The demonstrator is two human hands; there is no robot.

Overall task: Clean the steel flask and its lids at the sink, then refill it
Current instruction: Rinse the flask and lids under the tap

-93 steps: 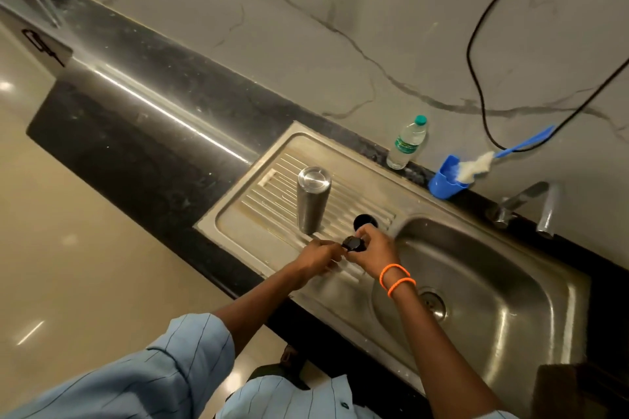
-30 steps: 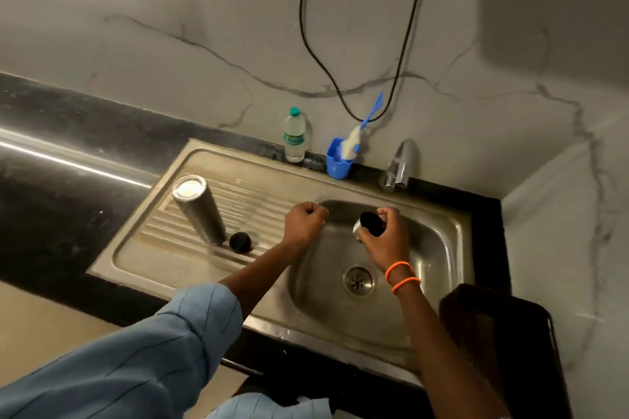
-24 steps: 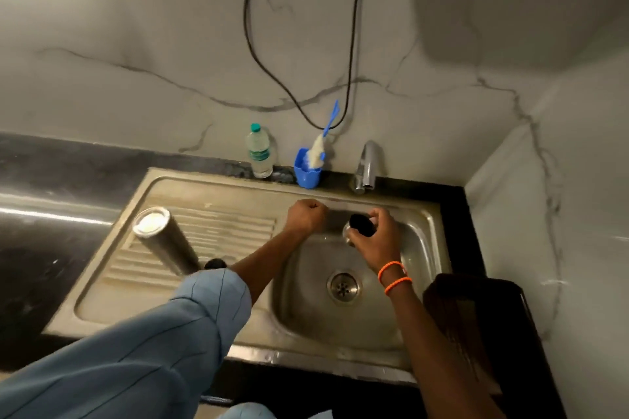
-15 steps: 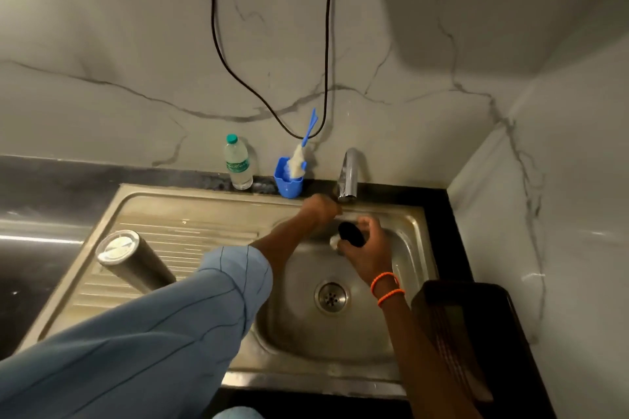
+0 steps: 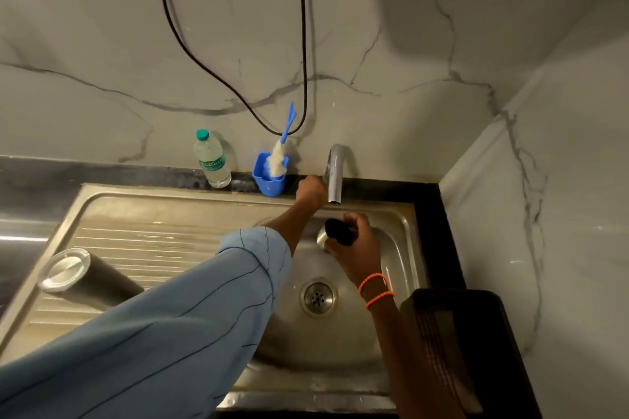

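No lettering can be read anywhere: the plastic bottle [image 5: 210, 161] by the wall carries a green label band [image 5: 212, 165] with what seems to be pale print, too small and blurred to make out

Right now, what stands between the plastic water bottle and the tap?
In the head view, a blue cup holding a bottle brush stands between the water bottle and the tap.

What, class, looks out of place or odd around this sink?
A black cable hangs loose down the wall, looping just above the tap and the blue brush holder, close to where water runs. The steel flask merely appears tilted on the drainboard. Nothing is spilled.
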